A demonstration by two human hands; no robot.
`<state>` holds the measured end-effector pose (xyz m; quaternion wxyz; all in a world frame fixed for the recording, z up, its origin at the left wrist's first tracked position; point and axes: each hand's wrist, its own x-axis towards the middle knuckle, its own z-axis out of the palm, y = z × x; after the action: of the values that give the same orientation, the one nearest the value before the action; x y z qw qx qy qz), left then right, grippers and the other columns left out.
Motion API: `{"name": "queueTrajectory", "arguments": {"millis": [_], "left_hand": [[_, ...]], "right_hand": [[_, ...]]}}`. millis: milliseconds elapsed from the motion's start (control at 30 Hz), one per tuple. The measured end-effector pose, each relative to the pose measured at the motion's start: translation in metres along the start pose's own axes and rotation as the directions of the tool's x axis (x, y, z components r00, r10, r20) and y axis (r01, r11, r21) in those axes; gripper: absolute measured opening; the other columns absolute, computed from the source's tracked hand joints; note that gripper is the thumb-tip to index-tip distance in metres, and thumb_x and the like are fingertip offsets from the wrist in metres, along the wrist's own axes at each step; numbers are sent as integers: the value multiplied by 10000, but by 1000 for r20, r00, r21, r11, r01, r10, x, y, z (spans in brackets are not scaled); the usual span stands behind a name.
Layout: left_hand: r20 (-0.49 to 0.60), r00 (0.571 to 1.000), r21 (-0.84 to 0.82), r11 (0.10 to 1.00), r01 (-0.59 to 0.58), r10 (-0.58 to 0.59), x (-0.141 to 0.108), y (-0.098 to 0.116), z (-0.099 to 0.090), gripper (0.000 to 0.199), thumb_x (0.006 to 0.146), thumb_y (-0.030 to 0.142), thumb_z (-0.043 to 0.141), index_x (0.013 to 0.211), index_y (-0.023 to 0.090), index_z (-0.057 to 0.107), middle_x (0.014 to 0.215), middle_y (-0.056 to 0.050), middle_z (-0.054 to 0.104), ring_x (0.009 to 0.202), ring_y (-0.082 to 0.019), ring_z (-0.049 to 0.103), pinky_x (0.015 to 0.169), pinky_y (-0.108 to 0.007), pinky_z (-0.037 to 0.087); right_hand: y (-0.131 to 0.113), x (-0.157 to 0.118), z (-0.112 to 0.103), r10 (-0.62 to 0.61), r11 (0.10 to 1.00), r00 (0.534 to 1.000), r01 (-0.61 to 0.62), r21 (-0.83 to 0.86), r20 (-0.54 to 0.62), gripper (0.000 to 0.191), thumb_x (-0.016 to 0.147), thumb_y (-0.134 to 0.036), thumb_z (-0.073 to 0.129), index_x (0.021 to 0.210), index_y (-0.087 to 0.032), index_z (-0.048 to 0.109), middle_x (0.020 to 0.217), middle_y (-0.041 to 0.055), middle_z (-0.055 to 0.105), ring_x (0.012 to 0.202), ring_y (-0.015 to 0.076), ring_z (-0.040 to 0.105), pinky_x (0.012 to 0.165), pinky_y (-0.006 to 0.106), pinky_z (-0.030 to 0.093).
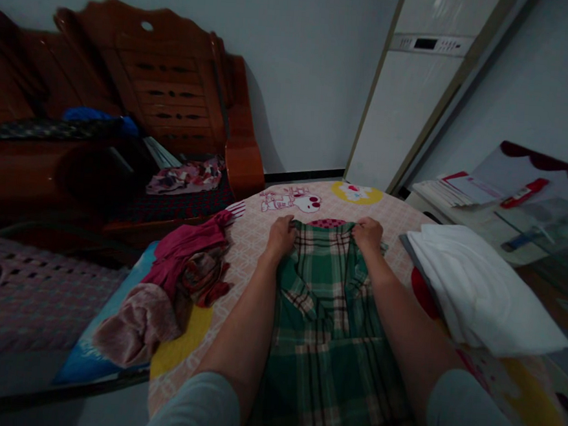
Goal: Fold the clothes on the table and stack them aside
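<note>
cloth in green plaid (322, 358), a garment, lies lengthwise down the middle of the round table (246, 262), its far edge drawn fairly straight between the two hands and its near end running out of view at the bottom. the left hand (281, 233) is closed on the far left corner, the right hand (367, 235) on the far right corner; the hands are apart, with the garment's top edge spanning between them. both forearms reach in from the near side and hide parts of the garment's long edges and of the patterned table cover.

to the left, a magenta cloth (189, 248), a dark patterned cloth (204, 275) and a fuzzy pink cloth (137, 323) lie bunched together, well apart from the plaid. a blue bag (95, 329) shows beneath and beside them. to the right, folded white cloth (483, 285) lies near the right forearm, partly over the table's edge.

beyond, at far left, a wooden chair (170, 95) holds a crumpled floral cloth (186, 177). at far right, papers (453, 189) and a red object (523, 193) lie on a pale surface.
</note>
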<state>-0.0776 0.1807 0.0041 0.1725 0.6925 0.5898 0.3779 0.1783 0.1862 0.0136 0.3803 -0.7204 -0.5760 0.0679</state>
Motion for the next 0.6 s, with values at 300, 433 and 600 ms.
{"name": "queueTrajectory", "arguments": {"millis": [300,433,600], "left_hand": [[-77,996,-64,997,46,-51,1,9,-37,401,811,126,547,1198,112,649,1195,-129,680,1015,-205,676,902,-317,532],[-89,989,31,992,121,-118,-7,18,-69,338,809,155,564,1114,121,706,1055,-96,740,949,-193,688,876,-282,506],[85,971,207,957,201,-223,-31,21,-79,208,814,224,570,879,151,754,789,-53,745,763,-172,673,717,-243,463]], "right_hand": [[-41,-45,-37,-146,984,981,157,-83,126,396,799,-143,492,1128,-145,712,992,100,750,961,239,681,913,334,489],[-56,-87,-43,-295,949,904,314,-13,309,314,852,-156,487,1036,-185,740,1024,77,751,1004,226,675,924,330,485],[-58,-133,-20,-400,896,814,444,-9,422,372,928,-195,445,1231,-120,647,1244,155,661,1173,241,597,1020,372,438]]}}
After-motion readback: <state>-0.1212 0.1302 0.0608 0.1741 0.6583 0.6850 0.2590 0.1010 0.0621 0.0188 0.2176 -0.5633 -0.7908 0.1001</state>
